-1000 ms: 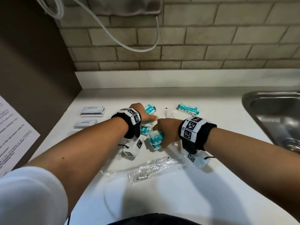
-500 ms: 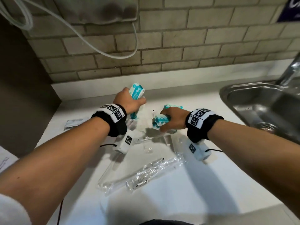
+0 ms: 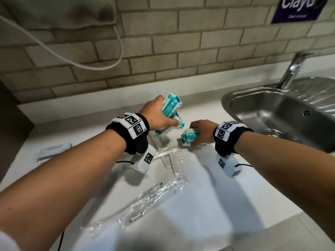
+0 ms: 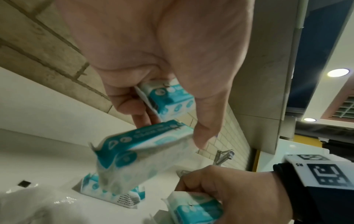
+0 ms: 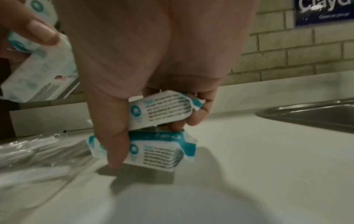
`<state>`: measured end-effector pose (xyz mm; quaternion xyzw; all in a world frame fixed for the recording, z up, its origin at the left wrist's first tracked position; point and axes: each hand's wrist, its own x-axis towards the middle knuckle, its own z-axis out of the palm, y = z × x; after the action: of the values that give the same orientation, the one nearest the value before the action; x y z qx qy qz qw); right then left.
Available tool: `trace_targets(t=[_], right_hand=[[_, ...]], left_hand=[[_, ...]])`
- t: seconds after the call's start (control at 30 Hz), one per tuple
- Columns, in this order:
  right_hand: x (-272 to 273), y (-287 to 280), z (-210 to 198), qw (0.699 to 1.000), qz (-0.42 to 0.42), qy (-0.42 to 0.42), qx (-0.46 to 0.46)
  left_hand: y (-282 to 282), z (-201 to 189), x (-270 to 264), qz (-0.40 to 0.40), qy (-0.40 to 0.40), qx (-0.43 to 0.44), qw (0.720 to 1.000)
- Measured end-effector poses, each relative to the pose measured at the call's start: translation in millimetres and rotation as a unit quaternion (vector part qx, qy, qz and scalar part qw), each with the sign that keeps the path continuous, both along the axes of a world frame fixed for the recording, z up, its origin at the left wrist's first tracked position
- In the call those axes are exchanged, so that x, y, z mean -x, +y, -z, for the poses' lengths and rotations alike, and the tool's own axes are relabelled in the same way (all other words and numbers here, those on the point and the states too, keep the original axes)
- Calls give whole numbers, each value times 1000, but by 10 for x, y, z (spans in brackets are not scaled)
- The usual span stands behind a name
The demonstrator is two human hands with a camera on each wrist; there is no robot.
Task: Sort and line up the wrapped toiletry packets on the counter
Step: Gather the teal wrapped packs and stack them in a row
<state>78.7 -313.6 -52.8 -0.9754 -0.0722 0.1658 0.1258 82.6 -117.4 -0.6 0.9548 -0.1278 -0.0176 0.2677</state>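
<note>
The teal-and-white wipe packets are split between my hands. My left hand (image 3: 163, 116) is raised near the back wall and grips two of the packets (image 3: 171, 105), the upper packet (image 4: 168, 98) between fingers and thumb and the lower packet (image 4: 145, 150) hanging below. One packet (image 4: 113, 192) lies on the counter under that hand. My right hand (image 3: 194, 135) is lower and to the right. It pinches two stacked packets (image 3: 190, 137). In the right wrist view the top packet (image 5: 161, 109) sits on the bottom packet (image 5: 147, 150), which is at or just above the white counter (image 5: 249, 166).
Long clear-wrapped packets (image 3: 154, 196) lie on the counter in front of me, and another clear-wrapped packet (image 3: 164, 153) lies between my wrists. Flat white sachets (image 3: 52, 151) sit at the left. A steel sink (image 3: 272, 113) with a tap (image 3: 293, 69) is at the right, and a brick wall stands behind.
Both hands left the middle pile carrying teal packets. The left rose toward the back wall. The right shifted right toward the sink side and stays low over the counter.
</note>
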Motion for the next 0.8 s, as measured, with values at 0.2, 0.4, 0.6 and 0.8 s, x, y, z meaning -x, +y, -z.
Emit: trace_targets(t=[0.2, 0.4, 0.6, 0.8], right_hand=[[-265, -47, 122, 998, -54, 11, -7], [-254, -189, 37, 985, -139, -4, -101], [-71, -306, 39, 971, -234, -19, 39], [-62, -328, 146, 979, -203, -9, 31]], left_hand=[[-248, 83, -54, -43, 17, -8, 999], [-417, 96, -134, -110, 32, 2, 993], [-529, 97, -176, -129, 32, -29, 991], [-501, 95, -124, -123, 24, -18, 992]])
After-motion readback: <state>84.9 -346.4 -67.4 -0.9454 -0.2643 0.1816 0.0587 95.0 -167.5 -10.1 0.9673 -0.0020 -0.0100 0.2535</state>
